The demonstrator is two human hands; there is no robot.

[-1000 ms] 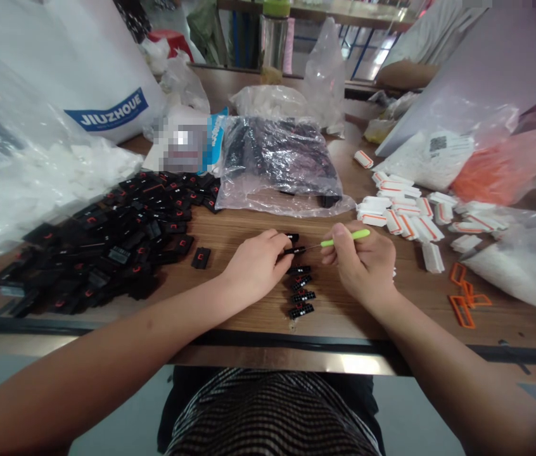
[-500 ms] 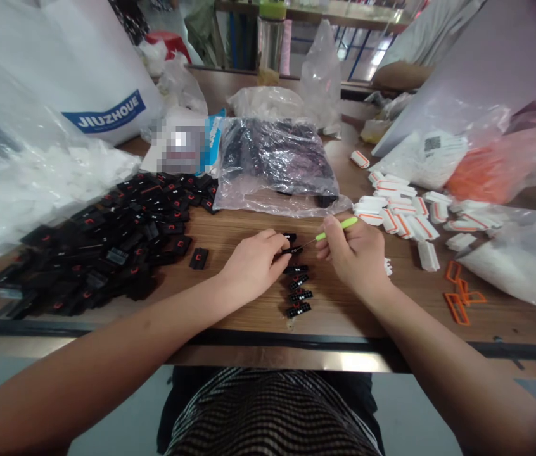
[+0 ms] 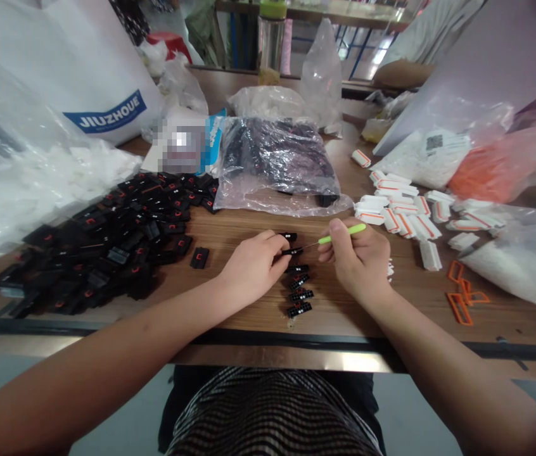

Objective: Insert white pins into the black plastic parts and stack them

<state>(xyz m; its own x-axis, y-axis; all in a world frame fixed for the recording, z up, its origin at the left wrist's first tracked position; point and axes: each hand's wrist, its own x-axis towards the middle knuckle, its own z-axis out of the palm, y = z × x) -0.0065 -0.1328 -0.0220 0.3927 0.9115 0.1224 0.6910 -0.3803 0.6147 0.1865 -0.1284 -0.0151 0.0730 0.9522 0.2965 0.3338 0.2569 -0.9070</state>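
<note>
My left hand [image 3: 259,263] is closed on a small black connector housing [image 3: 293,251], pinched at its left end between thumb and fingers. Between the fingers of my right hand [image 3: 357,256] is a thin pick with a lime-green handle [image 3: 344,233]. Its fine metal tip points left, at the right end of the held housing; whether it touches cannot be made out. One more black housing [image 3: 289,236] lies just beyond my left fingertips. Several others form a column toward me, the nearest housing [image 3: 299,310] showing white dots on its face.
A heap of black housings [image 3: 101,240] spreads on the left, with one single housing [image 3: 199,258] beside it. A clear bag of black parts [image 3: 282,158] lies ahead. White pieces with orange strips [image 3: 403,206] and loose orange frames [image 3: 460,307] lie right. The table edge [image 3: 291,358] runs before me.
My right hand has drawn slightly to the right with the pick, and its handle now lies flatter. The left hand stays in place on the housing.
</note>
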